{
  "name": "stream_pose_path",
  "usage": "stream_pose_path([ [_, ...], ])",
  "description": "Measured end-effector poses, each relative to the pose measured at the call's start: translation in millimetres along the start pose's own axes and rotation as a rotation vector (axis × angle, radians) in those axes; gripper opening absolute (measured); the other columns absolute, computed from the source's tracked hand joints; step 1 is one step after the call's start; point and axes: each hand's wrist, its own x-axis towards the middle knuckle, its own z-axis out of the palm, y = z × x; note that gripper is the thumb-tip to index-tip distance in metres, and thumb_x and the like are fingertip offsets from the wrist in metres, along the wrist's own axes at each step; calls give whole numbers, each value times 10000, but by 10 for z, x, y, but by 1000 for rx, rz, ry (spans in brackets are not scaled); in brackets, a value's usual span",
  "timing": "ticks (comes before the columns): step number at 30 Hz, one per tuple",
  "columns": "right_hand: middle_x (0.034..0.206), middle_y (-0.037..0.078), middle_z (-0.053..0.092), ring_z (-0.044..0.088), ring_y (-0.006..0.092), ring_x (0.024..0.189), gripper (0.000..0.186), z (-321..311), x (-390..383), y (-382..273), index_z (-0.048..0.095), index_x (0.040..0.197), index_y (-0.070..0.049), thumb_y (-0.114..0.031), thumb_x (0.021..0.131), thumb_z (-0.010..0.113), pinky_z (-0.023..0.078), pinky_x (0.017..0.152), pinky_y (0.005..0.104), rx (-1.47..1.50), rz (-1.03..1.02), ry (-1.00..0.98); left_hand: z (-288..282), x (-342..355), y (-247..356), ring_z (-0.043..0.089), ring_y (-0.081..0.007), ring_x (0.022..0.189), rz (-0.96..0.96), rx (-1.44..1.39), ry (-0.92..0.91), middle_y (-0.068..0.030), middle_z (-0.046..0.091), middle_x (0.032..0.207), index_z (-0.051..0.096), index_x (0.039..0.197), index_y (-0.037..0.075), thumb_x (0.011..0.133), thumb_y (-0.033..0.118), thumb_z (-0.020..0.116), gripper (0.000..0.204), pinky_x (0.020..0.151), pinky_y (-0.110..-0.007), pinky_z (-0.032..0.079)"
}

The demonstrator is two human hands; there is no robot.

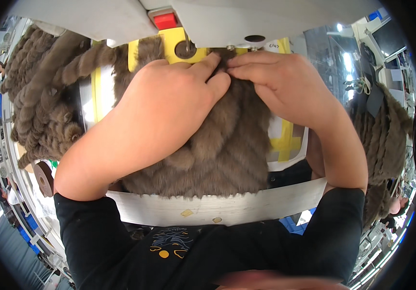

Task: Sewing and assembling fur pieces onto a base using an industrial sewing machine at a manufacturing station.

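A brown fur piece (208, 159) with slanting ridges lies in front of me, under a white sewing machine (285, 19). Its far edge reaches the yellow plate (169, 41) below the machine head. My left hand (183, 87) bends over the fur from the left, thumb and fingertips closed on it just right of the round hole in the plate. Fingertips of my right hand (285, 82) pinch the same spot from the right, nearly touching the left ones. The fur right between the fingers is mostly hidden.
Rolled strips of brown fur (48, 87) are heaped at the left, near a brown tape roll (43, 178). More fur (382, 135) hangs at the right. A pale metal bar (217, 207) runs along the near edge. The machine carries a red button (164, 20).
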Motion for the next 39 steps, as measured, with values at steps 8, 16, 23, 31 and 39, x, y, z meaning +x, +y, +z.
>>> stream_pose_path([
  [8,1166,72,750,715,302,1023,338,-62,-8,-86,768,1094,-78,-9,814,592,590,883,397,38,-5,-80,-103,-60,52,687,-328,1009,17,-34,-95,-175,600,1422,590,1319,7,742,29,675,584,825,-417,542],
  [16,1054,17,742,710,271,916,188,-75,-54,-101,759,978,-90,-63,838,637,573,753,414,-15,-16,-43,-61,-30,88,684,-315,1024,55,-48,-93,-163,586,1433,583,1343,19,616,81,817,765,838,-409,543],
  [23,1034,18,744,712,265,913,186,-108,-69,-77,760,968,-90,-64,837,632,574,743,408,-45,-34,-26,-67,-13,82,680,-307,1049,88,-114,-71,-161,585,1434,567,1383,25,552,127,885,895,851,-400,543],
  [31,1062,0,747,713,253,931,203,-84,-35,-124,765,992,-93,-68,838,636,575,743,397,-18,-20,-67,-122,-63,59,701,-291,974,74,-19,-117,-155,593,1430,573,1382,26,557,157,889,893,824,-378,554],
  [39,1095,2,747,712,254,953,201,-107,-14,-100,762,1001,-99,-78,849,633,576,752,401,-38,-35,-67,-91,-67,-6,746,-235,914,181,48,7,-234,650,1349,589,1290,-36,692,186,805,674,702,-314,581],
])
